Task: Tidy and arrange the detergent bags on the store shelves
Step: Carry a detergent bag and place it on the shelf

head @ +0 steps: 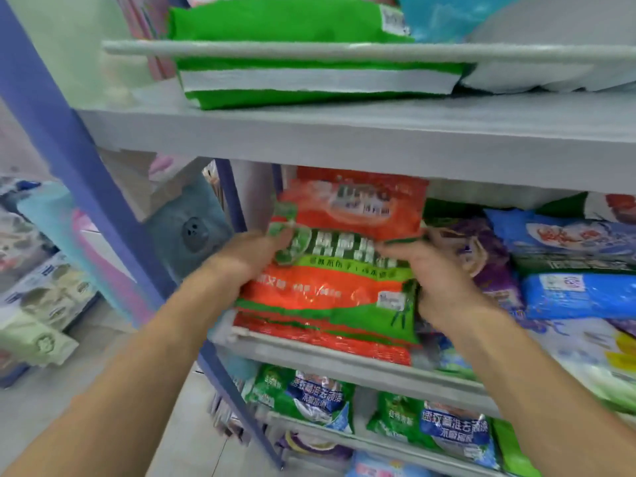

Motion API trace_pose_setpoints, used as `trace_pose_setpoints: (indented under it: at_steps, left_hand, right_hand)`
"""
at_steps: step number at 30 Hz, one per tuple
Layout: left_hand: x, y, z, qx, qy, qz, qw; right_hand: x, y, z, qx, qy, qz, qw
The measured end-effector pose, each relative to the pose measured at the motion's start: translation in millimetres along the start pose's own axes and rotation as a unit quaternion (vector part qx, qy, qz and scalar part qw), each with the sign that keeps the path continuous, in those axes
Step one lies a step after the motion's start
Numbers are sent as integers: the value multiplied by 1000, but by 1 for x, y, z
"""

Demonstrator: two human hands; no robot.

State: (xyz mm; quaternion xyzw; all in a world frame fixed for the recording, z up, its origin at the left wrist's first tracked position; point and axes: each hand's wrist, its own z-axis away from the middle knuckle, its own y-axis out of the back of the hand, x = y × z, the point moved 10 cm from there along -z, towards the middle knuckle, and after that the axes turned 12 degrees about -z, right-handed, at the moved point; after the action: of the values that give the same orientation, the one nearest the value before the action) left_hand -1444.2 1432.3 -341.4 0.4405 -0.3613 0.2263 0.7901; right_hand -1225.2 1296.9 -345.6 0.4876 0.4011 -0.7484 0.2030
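left hand (251, 256) gripped the left edge of the orange bag (344, 287), fingers curled onto its face; right hand (437, 270) held the right edge the same way, though blur hid the exact finger placement. the bag stood tilted at the left end of the middle shelf (344, 359), its bottom on a flat stack of matching orange bags (320, 333) and its top close under the upper shelf (344, 132). progress estimate: early to mid. this pile was being squared, while the purple bag (488, 259) just beside the right hand and the blue bags (578, 294) further right lay jumbled at mixed angles, so that section looked undone. the green bag (292, 25) on the upper shelf lay flat behind its rail; the green-and-blue bags (309, 394) on the lower shelf stood in a fair row. clearance: little headroom above the bag's top, blue post (69, 142) near the left hand, purple bag crowding the right. open room was toward the person, out over the shelf's front lip, so i'd have expected any reseat to go out and down, not sideways.
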Motion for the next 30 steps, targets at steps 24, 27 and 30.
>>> trace_pose_setpoints:
  at_steps: [24,27,30]
  left_hand:
    - [-34,12,24,251,22,-210,945]
    - [-32,0,34,231,23,-209,950]
    - [-37,0,28,233,36,-165,958]
  right_hand:
    - [-13,17,-24,44,28,241,969]
    - [0,12,-12,-10,13,245,969]
    - [3,21,-20,48,23,169,984]
